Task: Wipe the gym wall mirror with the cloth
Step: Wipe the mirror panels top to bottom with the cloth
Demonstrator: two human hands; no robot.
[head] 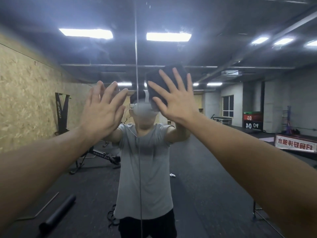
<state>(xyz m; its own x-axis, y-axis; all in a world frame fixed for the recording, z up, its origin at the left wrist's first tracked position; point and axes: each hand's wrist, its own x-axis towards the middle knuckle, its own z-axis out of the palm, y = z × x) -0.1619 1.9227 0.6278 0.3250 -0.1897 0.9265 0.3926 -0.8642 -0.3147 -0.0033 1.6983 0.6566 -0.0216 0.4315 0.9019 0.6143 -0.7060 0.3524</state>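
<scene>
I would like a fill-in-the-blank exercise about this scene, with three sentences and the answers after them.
1. The dark cloth is pressed flat against the mirror by the ____ hand.
2. The fingers of the right hand are ____, not curled round the cloth.
3. The left hand holds ____.

Missing words: right; spread (straight); nothing

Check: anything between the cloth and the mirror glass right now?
Nothing visible. The right hand presses the dark cloth flat against the mirror with spread fingers, just right of the vertical panel seam. The left hand is open, left of the seam, holding nothing.
</scene>
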